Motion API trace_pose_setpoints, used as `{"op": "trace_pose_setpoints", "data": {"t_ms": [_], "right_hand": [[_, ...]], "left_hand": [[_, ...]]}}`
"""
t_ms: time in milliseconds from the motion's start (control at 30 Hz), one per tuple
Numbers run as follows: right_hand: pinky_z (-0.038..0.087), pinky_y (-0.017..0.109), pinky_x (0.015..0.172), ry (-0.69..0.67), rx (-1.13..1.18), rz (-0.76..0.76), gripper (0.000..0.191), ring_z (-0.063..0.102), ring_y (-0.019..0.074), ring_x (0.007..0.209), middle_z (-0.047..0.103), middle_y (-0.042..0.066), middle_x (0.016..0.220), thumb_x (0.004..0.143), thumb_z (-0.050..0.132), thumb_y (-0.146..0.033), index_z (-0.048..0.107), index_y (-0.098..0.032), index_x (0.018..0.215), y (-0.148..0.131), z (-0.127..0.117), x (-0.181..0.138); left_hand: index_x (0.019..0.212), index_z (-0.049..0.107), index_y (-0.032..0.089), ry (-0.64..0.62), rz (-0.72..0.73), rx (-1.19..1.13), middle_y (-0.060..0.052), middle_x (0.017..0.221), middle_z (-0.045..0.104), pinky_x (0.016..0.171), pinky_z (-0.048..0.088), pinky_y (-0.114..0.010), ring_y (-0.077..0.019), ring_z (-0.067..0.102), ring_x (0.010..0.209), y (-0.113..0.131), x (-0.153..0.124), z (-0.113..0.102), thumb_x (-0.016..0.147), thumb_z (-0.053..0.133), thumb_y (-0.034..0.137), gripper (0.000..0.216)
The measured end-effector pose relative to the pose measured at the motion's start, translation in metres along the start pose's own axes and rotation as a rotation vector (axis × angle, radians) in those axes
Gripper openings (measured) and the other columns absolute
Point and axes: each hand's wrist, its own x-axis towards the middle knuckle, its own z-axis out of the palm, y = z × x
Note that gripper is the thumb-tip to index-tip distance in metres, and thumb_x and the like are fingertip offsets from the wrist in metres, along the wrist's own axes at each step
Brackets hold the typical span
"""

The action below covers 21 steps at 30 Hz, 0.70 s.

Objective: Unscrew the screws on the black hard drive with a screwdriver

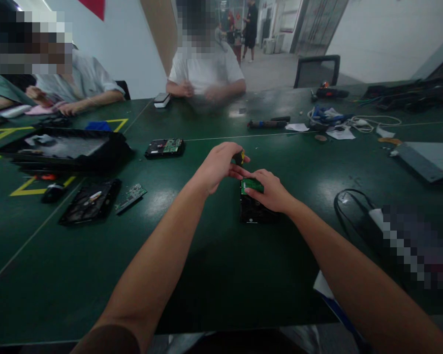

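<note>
A black hard drive with a green circuit board lies on the dark green table in front of me. My right hand grips it from the right, thumb and fingers over the board. Just above its far end, my left hand is closed around a screwdriver with a black and yellow handle. The fingers hide most of this tool, and its tip cannot be made out. The fingertips of both hands come close together over the board.
At left are a black tray, an opened drive casing and a loose circuit board. Another hard drive lies beyond my left arm. A grey metal box and cables are at right. Co-workers sit across the table.
</note>
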Motion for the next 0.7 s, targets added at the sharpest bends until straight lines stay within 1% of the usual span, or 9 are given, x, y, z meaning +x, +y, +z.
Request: {"op": "trace_pose_setpoints", "data": {"t_ms": [167, 267, 433, 700], "right_hand": [[0.047, 0.058, 0.107, 0.003, 0.023, -0.006, 0.043, 0.06, 0.0353, 0.125, 0.065, 0.013, 0.135, 0.098, 0.067, -0.043, 0.066, -0.026, 0.138, 0.0016, 0.0007, 0.0001], [0.047, 0.059, 0.106, 0.013, 0.031, -0.01, 0.042, 0.06, 0.036, 0.124, 0.066, 0.013, 0.134, 0.098, 0.068, -0.043, 0.067, -0.027, 0.137, 0.0014, 0.0005, 0.0], [0.048, 0.058, 0.106, 0.028, 0.036, -0.023, 0.042, 0.061, 0.0356, 0.124, 0.066, 0.012, 0.134, 0.098, 0.069, -0.044, 0.067, -0.027, 0.137, 0.0022, 0.0012, 0.0002], [0.047, 0.057, 0.106, 0.024, 0.021, -0.021, 0.044, 0.061, 0.035, 0.125, 0.066, 0.012, 0.136, 0.098, 0.067, -0.043, 0.066, -0.026, 0.139, 0.0034, 0.003, -0.0003]], "left_hand": [[0.099, 0.065, 0.017, -0.019, 0.025, 0.008, -0.009, 0.104, 0.073, 0.062, 0.056, -0.027, -0.0157, 0.073, 0.07, -0.0013, 0.0002, 0.0003, 0.095, 0.058, 0.039, 0.024], [0.099, 0.066, 0.017, -0.022, 0.037, 0.009, -0.007, 0.099, 0.07, 0.061, 0.055, -0.026, -0.0148, 0.072, 0.069, -0.0007, -0.001, 0.0012, 0.096, 0.06, 0.041, 0.025], [0.097, 0.069, 0.016, -0.029, 0.042, 0.047, -0.005, 0.092, 0.069, 0.059, 0.053, -0.024, -0.0138, 0.071, 0.067, 0.001, -0.0026, 0.0018, 0.095, 0.062, 0.039, 0.024], [0.099, 0.068, 0.016, -0.03, 0.031, 0.037, -0.009, 0.101, 0.074, 0.058, 0.054, -0.026, -0.0159, 0.074, 0.067, 0.0012, -0.0028, 0.0004, 0.093, 0.062, 0.038, 0.024]]}}
